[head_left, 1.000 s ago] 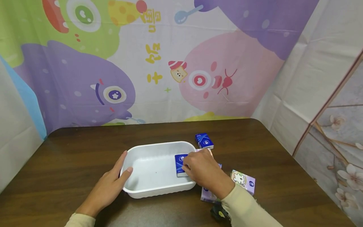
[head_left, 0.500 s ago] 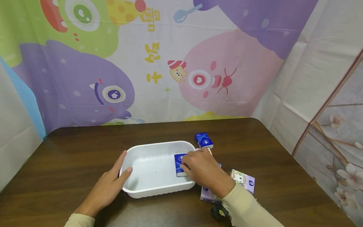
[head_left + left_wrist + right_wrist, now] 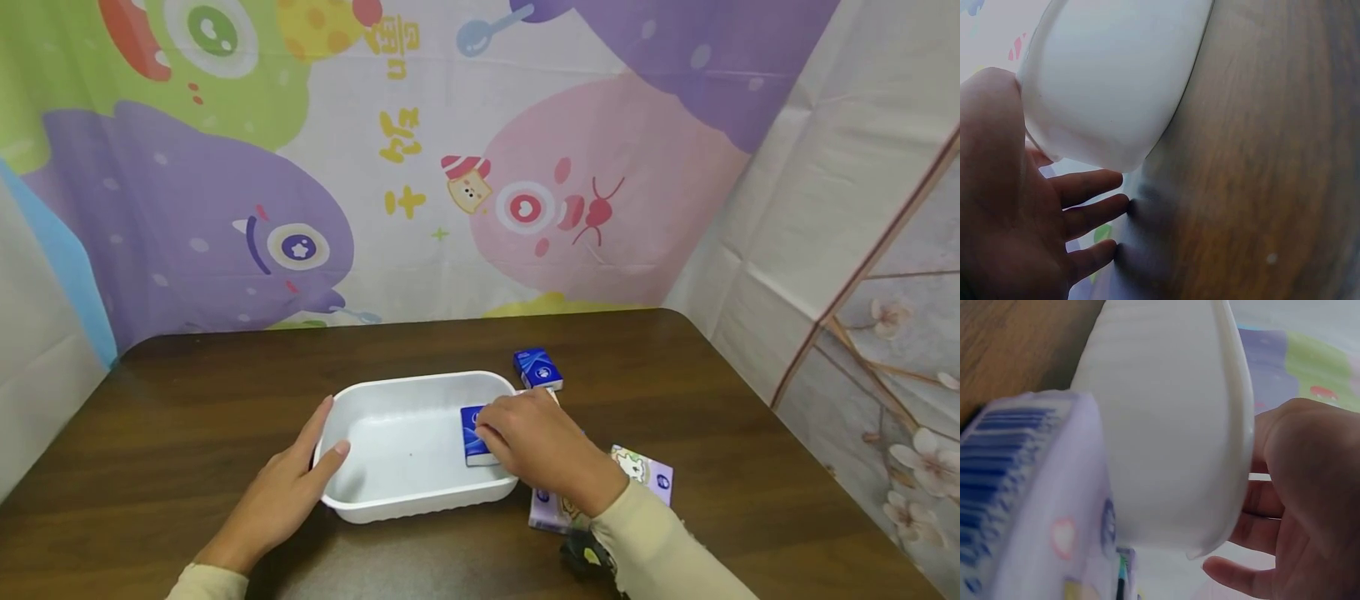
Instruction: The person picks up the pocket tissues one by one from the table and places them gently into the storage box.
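In the white plastic tray (image 3: pixel 408 507), at its right end, lies a blue tissue pack (image 3: pixel 472 452), seemingly being placed. The left hand (image 3: pixel 283 490) pinches the tray; whether the right hand (image 3: pixel 542 440) grips the pack is hidden. Next probably calls for easing clear.

Head view angled down, 2 close wrist views, shared tray (image 3: pixel 393 458)

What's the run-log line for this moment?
left grip: holds white tray by left end | right grip: at blue packet inside tray, hold unclear | purple packets: on table, right of tray
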Demonstrator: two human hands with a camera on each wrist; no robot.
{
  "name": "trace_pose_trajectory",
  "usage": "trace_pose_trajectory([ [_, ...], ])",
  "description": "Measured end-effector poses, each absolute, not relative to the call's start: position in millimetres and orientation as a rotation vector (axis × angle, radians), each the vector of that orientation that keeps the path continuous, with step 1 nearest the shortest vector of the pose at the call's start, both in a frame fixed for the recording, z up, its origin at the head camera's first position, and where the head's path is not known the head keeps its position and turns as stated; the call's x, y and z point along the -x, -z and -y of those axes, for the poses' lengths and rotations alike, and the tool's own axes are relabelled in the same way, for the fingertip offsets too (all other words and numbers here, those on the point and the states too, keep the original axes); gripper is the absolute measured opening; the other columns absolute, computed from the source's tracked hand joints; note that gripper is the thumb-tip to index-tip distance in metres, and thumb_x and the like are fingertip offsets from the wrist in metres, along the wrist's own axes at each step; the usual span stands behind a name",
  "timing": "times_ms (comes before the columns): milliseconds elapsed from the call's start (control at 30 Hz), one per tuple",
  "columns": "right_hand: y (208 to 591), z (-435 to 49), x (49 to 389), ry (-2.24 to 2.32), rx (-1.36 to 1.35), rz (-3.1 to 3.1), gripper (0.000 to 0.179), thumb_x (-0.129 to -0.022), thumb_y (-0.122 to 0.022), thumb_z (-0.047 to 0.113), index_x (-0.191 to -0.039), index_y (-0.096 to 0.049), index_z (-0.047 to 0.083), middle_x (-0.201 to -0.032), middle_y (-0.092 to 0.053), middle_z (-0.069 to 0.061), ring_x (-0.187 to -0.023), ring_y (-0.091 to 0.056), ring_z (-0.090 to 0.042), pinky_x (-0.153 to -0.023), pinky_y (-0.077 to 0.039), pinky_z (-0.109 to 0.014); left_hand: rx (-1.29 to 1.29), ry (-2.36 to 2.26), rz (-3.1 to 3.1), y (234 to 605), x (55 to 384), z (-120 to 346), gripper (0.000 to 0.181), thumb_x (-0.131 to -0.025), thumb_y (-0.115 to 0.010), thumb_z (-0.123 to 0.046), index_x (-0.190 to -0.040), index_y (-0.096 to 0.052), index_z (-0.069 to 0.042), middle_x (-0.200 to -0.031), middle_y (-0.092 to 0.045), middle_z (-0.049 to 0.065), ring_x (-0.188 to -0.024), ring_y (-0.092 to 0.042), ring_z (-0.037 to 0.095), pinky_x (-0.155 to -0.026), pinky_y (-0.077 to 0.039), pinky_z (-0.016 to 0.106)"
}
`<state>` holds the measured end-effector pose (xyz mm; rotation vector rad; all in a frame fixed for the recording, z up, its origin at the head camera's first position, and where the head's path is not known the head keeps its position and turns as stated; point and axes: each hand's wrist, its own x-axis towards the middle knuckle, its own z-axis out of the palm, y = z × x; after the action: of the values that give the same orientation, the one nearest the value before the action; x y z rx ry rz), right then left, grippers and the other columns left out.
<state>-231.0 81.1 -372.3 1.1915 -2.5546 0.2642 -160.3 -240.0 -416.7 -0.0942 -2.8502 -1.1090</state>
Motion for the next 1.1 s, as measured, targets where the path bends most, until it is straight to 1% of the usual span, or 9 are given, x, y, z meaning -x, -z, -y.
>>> trace_pose_trajectory([
  [100, 370, -82, 232, -0.322, -1.203, 2.542, 0.015, -0.098, -0.064, 0.024, -0.090, -0.074, 0.016, -0.082, -0.069, 0.007, -0.072, -0.061, -0.011, -0.073, -0.050, -0.036, 0.095, 1.109, 2.852, 417, 160, 240, 0.073, -0.104, -0.043, -0.056, -0.163, -0.011, -0.029, -0.148, -0.045, 0.025, -0.126, -0.053, 0.045, -0.092, -0.043, 0.063],
  [133, 370, -83, 233, -0.352, -1.201, 2.544, 0.015, -0.098, -0.064, 0.024, -0.091, -0.074, 0.016, -0.082, -0.069, 0.007, -0.072, -0.061, -0.010, -0.073, -0.050, -0.035, 0.096, 1.110, 2.852, 417, 160, 240, 0.073, -0.104, -0.043, -0.056, -0.163, -0.011, -0.030, -0.148, -0.045, 0.025, -0.126, -0.053, 0.045, -0.092, -0.043, 0.063],
  [300, 366, -87, 234, -0.510, -1.161, 2.586, 0.013, -0.098, -0.066, 0.023, -0.099, -0.075, 0.013, -0.090, -0.070, 0.007, -0.080, -0.063, -0.008, -0.080, -0.053, -0.030, 0.095, 1.104, 2.857, 416, 161, 240, 0.073, -0.104, -0.043, -0.057, -0.163, -0.010, -0.030, -0.149, -0.045, 0.025, -0.127, -0.052, 0.045, -0.092, -0.043, 0.063],
  [400, 364, -90, 235, -0.559, -1.128, 2.607, 0.013, -0.098, -0.066, 0.022, -0.101, -0.075, 0.013, -0.092, -0.070, 0.007, -0.083, -0.063, -0.007, -0.082, -0.054, -0.028, 0.093, 1.106, 2.861, 416, 161, 240, 0.073, -0.104, -0.043, -0.057, -0.163, -0.010, -0.030, -0.149, -0.044, 0.025, -0.127, -0.052, 0.045, -0.093, -0.043, 0.063],
  [667, 356, -98, 234, -0.576, -1.069, 2.635, 0.015, -0.097, -0.066, 0.022, -0.104, -0.076, 0.014, -0.097, -0.071, 0.008, -0.090, -0.064, -0.008, -0.086, -0.053, -0.031, 0.094, 1.103, 2.863, 417, 161, 240, 0.073, -0.104, -0.043, -0.055, -0.163, -0.010, -0.029, -0.150, -0.044, 0.025, -0.127, -0.051, 0.046, -0.093, -0.043, 0.063],
  [900, 355, -103, 235, -0.579, -1.012, 2.646, 0.015, -0.098, -0.064, 0.023, -0.104, -0.076, 0.016, -0.096, -0.070, 0.011, -0.087, -0.062, -0.006, -0.085, -0.053, -0.030, 0.084, 1.110, 2.869, 417, 161, 240, 0.072, -0.104, -0.044, -0.055, -0.163, -0.010, -0.030, -0.151, -0.042, 0.024, -0.128, -0.051, 0.046, -0.093, -0.042, 0.064],
  [1100, 350, -106, 237, -0.548, -0.970, 2.680, 0.015, -0.097, -0.066, 0.024, -0.106, -0.075, 0.016, -0.097, -0.070, 0.008, -0.087, -0.063, -0.010, -0.085, -0.054, -0.033, 0.087, 1.109, 2.865, 417, 161, 240, 0.072, -0.104, -0.043, -0.056, -0.163, -0.010, -0.030, -0.150, -0.043, 0.025, -0.127, -0.051, 0.047, -0.093, -0.043, 0.064],
])
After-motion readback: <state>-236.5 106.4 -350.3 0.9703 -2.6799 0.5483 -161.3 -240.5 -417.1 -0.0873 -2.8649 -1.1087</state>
